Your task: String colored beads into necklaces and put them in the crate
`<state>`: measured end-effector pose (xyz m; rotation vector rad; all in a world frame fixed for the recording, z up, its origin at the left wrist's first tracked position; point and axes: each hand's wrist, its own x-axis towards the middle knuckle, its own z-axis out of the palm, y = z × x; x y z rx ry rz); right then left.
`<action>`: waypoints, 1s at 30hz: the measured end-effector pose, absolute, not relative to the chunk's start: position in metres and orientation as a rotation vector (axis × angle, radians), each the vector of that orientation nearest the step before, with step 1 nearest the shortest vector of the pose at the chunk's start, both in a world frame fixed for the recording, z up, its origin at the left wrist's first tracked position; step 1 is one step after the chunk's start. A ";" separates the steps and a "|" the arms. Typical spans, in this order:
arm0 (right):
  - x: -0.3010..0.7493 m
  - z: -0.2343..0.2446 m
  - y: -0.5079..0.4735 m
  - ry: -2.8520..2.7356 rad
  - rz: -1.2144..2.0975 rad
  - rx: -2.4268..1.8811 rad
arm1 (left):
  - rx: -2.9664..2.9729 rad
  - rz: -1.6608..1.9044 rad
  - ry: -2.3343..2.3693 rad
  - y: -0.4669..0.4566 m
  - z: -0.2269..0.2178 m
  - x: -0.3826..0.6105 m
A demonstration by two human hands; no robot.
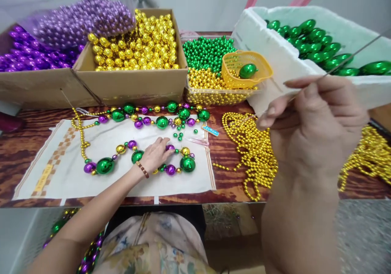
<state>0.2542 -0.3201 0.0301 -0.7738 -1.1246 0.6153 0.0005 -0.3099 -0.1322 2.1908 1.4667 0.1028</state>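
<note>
My right hand (317, 119) is raised at the right, thumb and fingers pinching a long thin needle (351, 57) that slants up to the right. Over the white cloth (183, 186), my left hand (155, 155) lies on a strand of beads, fingers stretched out beside a purple bead (170, 147). The strand has large green beads (105, 166), gold beads and purple beads. It curves round at the left through small gold beads (82, 135) to a second row with green beads (161, 122). A few loose small green beads (180, 135) sit near that row.
Behind the cloth stand cardboard boxes of purple beads (18, 54) and gold beads (146, 41), a clear tub (210, 96) with a yellow basket (247, 80), and a foam box (259, 33) of green beads. Gold bead chains (253, 155) are heaped at the right.
</note>
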 end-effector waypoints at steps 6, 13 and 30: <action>0.261 0.009 -0.330 -1.149 0.678 -0.975 | 2.217 0.065 1.422 -0.304 -0.113 -0.009; 0.274 -0.029 -0.342 -0.990 0.792 -1.111 | 2.285 0.331 1.432 -0.262 -0.082 -0.016; 0.261 -0.136 -0.361 -0.688 1.140 -1.152 | 2.687 0.334 1.410 -0.068 -0.032 0.186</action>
